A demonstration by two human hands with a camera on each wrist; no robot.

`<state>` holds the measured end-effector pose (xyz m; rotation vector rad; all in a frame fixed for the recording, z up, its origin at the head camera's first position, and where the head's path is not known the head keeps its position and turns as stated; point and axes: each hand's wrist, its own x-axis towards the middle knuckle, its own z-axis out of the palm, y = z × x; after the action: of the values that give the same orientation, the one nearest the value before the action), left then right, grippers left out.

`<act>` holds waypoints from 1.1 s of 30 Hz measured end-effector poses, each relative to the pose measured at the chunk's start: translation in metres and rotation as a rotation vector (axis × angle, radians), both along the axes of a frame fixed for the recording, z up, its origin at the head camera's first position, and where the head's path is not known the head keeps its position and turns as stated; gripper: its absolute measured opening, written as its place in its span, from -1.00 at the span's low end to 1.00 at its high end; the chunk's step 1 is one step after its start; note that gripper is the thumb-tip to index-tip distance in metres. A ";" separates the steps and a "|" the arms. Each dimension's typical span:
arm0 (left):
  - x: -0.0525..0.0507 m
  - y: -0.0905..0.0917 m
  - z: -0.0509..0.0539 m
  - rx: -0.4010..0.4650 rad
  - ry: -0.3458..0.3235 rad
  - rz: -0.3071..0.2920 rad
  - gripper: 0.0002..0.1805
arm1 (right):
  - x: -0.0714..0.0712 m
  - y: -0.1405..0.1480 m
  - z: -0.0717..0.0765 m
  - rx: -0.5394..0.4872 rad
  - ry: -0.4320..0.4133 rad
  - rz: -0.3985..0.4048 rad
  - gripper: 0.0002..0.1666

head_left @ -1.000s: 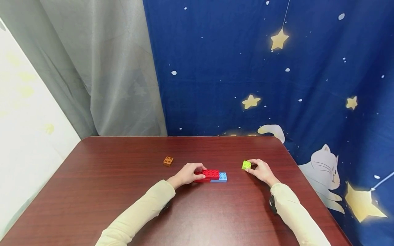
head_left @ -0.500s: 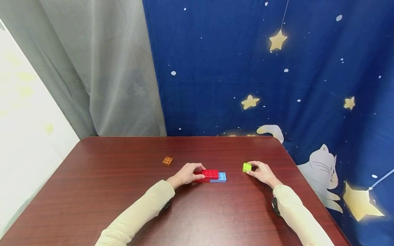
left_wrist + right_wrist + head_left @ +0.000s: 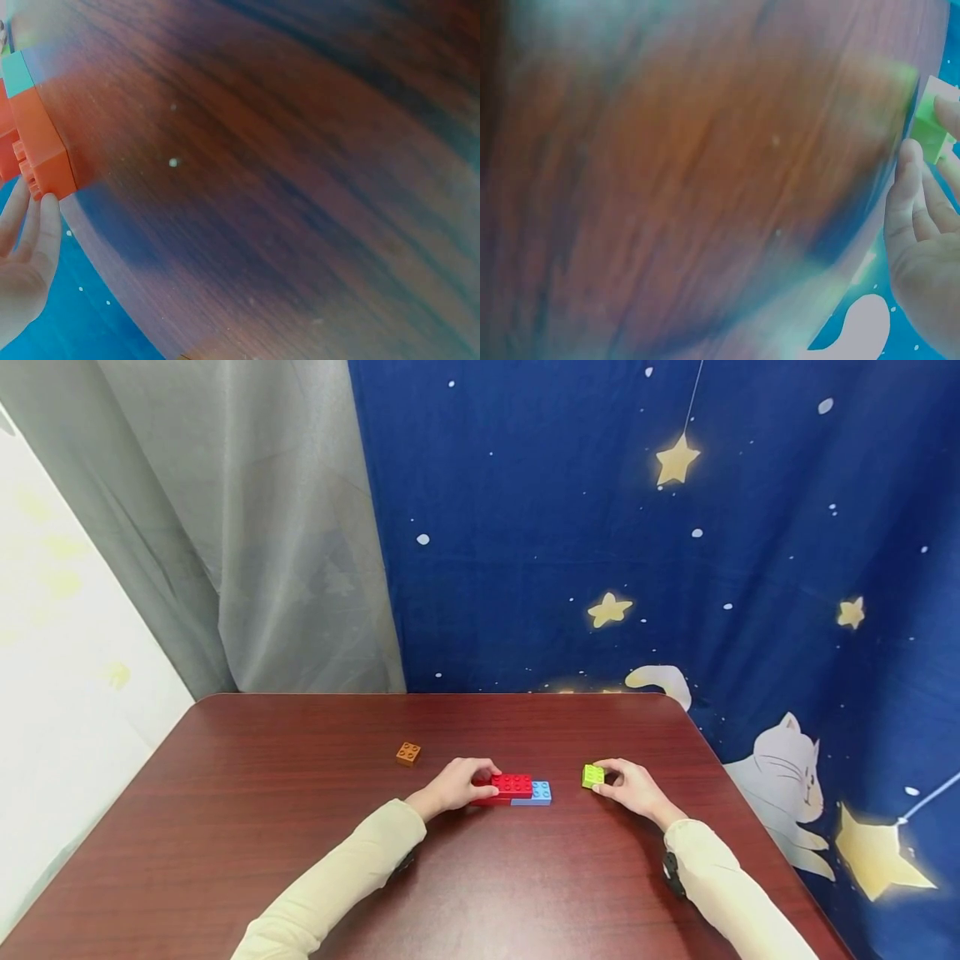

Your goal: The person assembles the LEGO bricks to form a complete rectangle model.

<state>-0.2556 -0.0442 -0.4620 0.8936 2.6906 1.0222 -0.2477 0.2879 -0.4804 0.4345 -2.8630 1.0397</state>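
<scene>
Where topmost, long red brick [image 3: 513, 787] crosswise.

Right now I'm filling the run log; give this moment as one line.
left hand holds red bricks | right hand pinches green brick | orange brick apart on table

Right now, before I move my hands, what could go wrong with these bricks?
The lime-green square plastic brick is pinched near its right side by the right hand, so it might slip or turn. The light-blue plastic brick sticks out past the upper red rectangular plastic brick, beyond the left hand, so a bump there could jolt it loose.
</scene>
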 end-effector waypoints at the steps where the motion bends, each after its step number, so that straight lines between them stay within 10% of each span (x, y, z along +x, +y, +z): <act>1: 0.000 0.000 0.000 -0.003 -0.003 0.003 -0.72 | 0.001 -0.001 0.000 -0.002 0.001 0.003 -0.54; 33: -0.002 0.000 -0.001 0.001 0.013 -0.007 -0.73 | 0.015 -0.038 0.013 -0.040 0.060 0.209 -0.54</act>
<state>-0.2578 -0.0440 -0.4629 0.9120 2.6965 1.0200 -0.2330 0.2498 -0.4678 0.7614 -2.7844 1.0908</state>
